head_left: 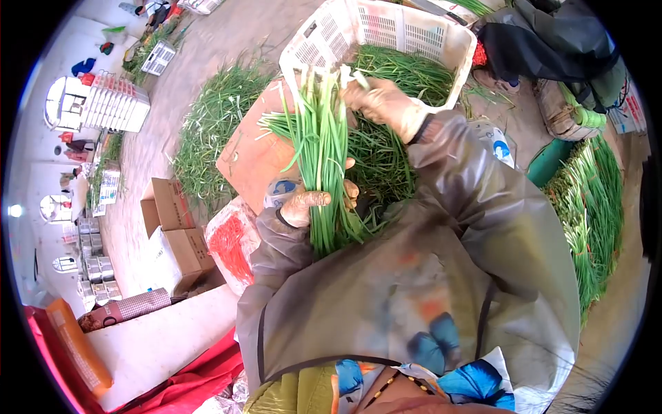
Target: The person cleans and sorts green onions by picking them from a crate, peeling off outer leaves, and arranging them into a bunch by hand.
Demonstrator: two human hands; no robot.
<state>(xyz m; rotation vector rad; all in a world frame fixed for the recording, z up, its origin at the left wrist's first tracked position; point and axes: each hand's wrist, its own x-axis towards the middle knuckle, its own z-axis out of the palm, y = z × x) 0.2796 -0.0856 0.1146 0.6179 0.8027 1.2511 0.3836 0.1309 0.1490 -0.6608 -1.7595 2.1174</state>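
Over the right edge of the tan board (245, 148), the left hand (301, 208) curls round the outward-pointing stalk bunch (321, 148), the right hand (387, 103) nearer its white ends, fingers bent, hold unclear.

L hand (303, 205) part. hidden by stems (321, 148), co-worker (552, 41) cut off @top

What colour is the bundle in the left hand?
The bundle is green, whitish at the upper ends; head view shows it.

Floor (221, 38): loose green stalks (210, 131), open cardboard box (165, 205), crate (400, 31)
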